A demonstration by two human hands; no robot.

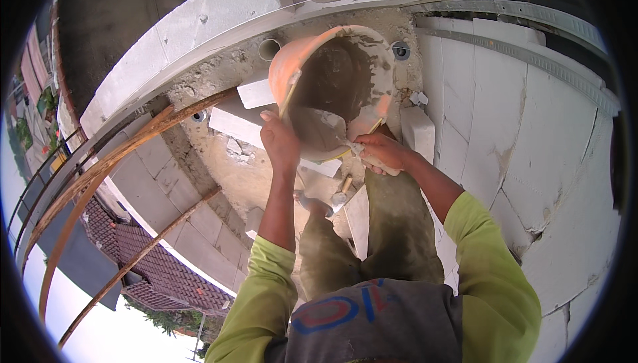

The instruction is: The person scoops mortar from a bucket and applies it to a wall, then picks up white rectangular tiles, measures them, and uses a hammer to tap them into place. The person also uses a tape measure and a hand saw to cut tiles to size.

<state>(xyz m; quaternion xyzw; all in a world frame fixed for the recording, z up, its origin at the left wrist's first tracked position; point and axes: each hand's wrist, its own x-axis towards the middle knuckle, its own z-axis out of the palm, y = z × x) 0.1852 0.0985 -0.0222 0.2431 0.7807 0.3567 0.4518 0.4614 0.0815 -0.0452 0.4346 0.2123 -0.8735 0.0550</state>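
An orange bucket (286, 64) caked with grey mortar tilts in front of me, its mouth facing me. Wet-looking grey mortar coats the inside. My left hand (279, 138) is closed at the bucket's left edge, thumb up, beside a thin yellowish strip along the rim. At the lower right of the mouth, my right hand (382, 152) is wrapped round a pale, mortar-smeared piece; a short yellowish rod shows just above the fingers. Whether that piece is a tool handle or part of the bucket's handle, I cannot make out.
White block walls stand at the right (492, 97) and far left (199, 24). Loose white blocks (236, 123) lie by the bucket. A pipe opening (269, 49) shows behind it. Wooden poles (133, 143) cross at left, above tiled roofs (153, 250). A hammer-like tool (342, 193) lies near my feet.
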